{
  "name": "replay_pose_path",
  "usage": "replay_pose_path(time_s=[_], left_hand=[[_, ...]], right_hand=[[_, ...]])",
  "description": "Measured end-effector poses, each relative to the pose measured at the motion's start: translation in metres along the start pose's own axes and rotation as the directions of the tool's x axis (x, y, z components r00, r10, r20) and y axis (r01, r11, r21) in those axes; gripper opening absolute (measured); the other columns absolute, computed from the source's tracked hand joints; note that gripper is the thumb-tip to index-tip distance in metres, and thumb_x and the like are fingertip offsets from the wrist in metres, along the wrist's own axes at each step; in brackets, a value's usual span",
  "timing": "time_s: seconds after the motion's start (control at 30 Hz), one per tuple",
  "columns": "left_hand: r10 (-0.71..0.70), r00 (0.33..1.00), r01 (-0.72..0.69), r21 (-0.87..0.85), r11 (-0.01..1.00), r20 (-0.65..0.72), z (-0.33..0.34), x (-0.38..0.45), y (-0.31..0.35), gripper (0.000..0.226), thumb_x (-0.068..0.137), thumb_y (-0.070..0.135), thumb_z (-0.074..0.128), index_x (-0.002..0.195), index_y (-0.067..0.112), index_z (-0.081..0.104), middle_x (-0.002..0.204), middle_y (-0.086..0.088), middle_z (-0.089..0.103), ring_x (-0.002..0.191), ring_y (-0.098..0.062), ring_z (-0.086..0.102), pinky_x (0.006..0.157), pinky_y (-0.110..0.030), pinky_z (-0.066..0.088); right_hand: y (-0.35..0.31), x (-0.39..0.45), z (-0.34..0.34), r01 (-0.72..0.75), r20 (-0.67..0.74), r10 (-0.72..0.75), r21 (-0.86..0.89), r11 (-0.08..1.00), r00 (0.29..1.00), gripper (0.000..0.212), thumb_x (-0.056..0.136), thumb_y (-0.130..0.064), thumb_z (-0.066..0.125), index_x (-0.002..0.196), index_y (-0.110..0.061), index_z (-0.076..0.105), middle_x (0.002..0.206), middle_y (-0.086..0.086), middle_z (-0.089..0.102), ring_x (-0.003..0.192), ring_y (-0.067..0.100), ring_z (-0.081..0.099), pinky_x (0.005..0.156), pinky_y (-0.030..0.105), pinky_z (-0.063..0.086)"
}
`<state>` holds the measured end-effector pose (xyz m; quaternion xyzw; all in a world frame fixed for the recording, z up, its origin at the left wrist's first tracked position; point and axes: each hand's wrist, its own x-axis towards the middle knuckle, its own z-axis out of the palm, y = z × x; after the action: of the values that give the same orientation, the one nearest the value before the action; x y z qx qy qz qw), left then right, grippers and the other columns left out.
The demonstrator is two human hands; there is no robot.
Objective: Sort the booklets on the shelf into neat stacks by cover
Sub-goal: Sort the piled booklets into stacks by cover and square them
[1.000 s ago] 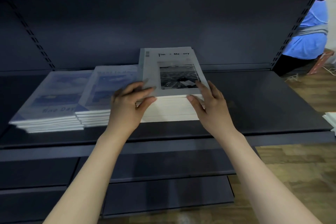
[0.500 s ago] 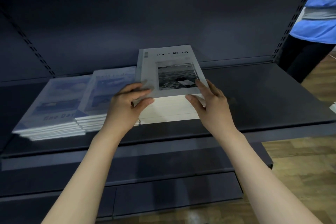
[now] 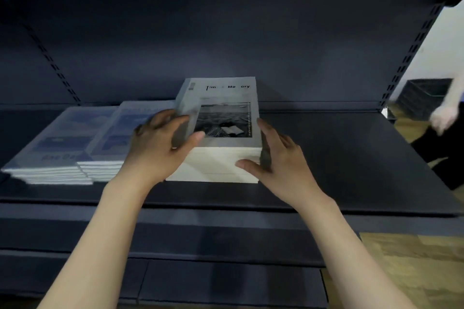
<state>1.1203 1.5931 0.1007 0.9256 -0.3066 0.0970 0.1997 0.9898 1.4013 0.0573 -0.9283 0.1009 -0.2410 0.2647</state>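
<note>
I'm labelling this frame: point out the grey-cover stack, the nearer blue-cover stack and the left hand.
grey-cover stack point(image 3: 221, 94), head view, top cover.
nearer blue-cover stack point(image 3: 120, 133), head view, top cover.
left hand point(image 3: 157, 148), head view, back of hand.

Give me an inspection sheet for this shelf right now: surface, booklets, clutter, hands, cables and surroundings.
Surface: dark shelf, bare to the right of the stacks.
Job's things: grey photo-cover stack in the middle; two blue-cover stacks to its left.
Clutter: nothing seen.
Hands: left hand and right hand press the grey stack's sides, fingers fairly straight.
Cables: nothing seen.
Surroundings: lower shelves, wood floor, another person's hand at right, dark crate.
</note>
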Motion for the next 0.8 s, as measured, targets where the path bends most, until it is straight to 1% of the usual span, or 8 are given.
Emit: replay_pose_path(time_s=[0.1,0.17,0.23,0.3,0.4,0.5,0.63,0.8], left_hand=[[-0.019,0.998,0.021,0.045,0.999,-0.053,0.008,0.005,0.03,0.082,0.071,0.074,0.022,0.131,0.026,0.049,0.144,-0.003,0.038,0.136,-0.024,0.028,0.111,-0.043,0.022],[0.045,0.998,-0.042,0.078,0.996,-0.037,0.015,0.006,0.051,0.084,0.07,0.075,0.021,0.132,0.026,0.049,0.145,-0.002,0.038,0.137,-0.025,0.027,0.111,-0.047,0.021],[0.113,0.993,-0.115,0.12,0.986,0.021,0.02,0.005,0.069,0.09,0.064,0.08,0.021,0.137,0.031,0.043,0.149,0.003,0.031,0.14,-0.024,0.018,0.113,-0.047,0.015],[0.144,0.982,-0.162,0.151,0.975,0.12,0.024,0.002,0.084,0.096,0.057,0.084,0.025,0.142,0.038,0.03,0.153,0.008,0.018,0.142,-0.018,0.005,0.115,-0.041,0.004],[0.139,0.961,-0.199,0.245,0.949,0.241,0.032,0.0,0.099,0.089,0.069,0.075,0.05,0.144,0.043,0.016,0.155,0.01,0.004,0.142,-0.014,-0.009,0.114,-0.037,-0.002],[0.137,0.96,-0.208,0.297,0.932,0.242,0.04,-0.002,0.111,0.081,0.078,0.065,0.051,0.145,0.042,0.013,0.155,0.01,-0.001,0.14,-0.015,-0.016,0.113,-0.038,-0.005],[0.101,0.981,-0.15,0.307,0.94,0.168,0.049,-0.006,0.124,0.071,0.085,0.061,0.043,0.146,0.036,0.017,0.154,0.008,0.01,0.142,-0.017,-0.003,0.114,-0.037,0.0],[0.041,0.996,-0.059,0.23,0.971,0.082,0.055,-0.007,0.124,0.059,0.09,0.046,0.044,0.144,0.028,0.028,0.148,0.006,0.03,0.136,-0.019,0.026,0.11,-0.034,0.018]], right_hand=[[0.02,0.005,-0.016,-0.02,0.075,0.006,0.179,0.984,0.997,0.076,0.085,-0.058,0.048,0.147,-0.024,0.018,0.147,-0.008,0.033,0.136,0.012,0.026,0.107,0.028,0.026],[0.033,0.008,-0.026,-0.021,0.183,-0.017,0.203,0.979,0.983,0.077,0.087,-0.052,0.052,0.149,-0.026,0.013,0.15,-0.01,0.025,0.139,0.009,0.018,0.109,0.027,0.022],[0.045,0.008,-0.029,0.031,0.295,-0.059,0.099,0.995,0.954,0.088,0.081,-0.059,0.055,0.149,-0.027,0.008,0.153,-0.012,0.016,0.14,0.008,0.011,0.116,0.034,0.013],[0.057,0.009,-0.025,0.098,0.363,-0.071,-0.056,0.994,0.929,0.096,0.076,-0.068,0.053,0.149,-0.024,0.01,0.155,-0.007,0.012,0.142,0.011,0.009,0.117,0.04,0.007],[0.069,0.01,-0.013,0.12,0.415,-0.022,-0.211,0.97,0.909,0.093,0.077,-0.072,0.048,0.147,-0.017,0.02,0.154,0.001,0.019,0.141,0.019,0.014,0.115,0.041,0.007],[0.063,0.004,0.004,0.123,0.422,-0.018,-0.224,0.967,0.906,0.093,0.078,-0.072,0.046,0.146,-0.012,0.021,0.152,0.005,0.02,0.142,0.023,0.012,0.115,0.039,0.007],[0.056,-0.002,0.02,0.103,0.406,-0.029,-0.16,0.982,0.914,0.082,0.087,-0.066,0.037,0.145,-0.009,0.025,0.152,0.009,0.019,0.142,0.024,0.008,0.116,0.036,0.002],[0.059,0.003,0.025,0.114,0.446,-0.062,-0.09,0.989,0.893,0.075,0.095,-0.055,0.031,0.149,-0.006,0.013,0.156,0.008,0.011,0.143,0.026,0.001,0.116,0.035,-0.004]])
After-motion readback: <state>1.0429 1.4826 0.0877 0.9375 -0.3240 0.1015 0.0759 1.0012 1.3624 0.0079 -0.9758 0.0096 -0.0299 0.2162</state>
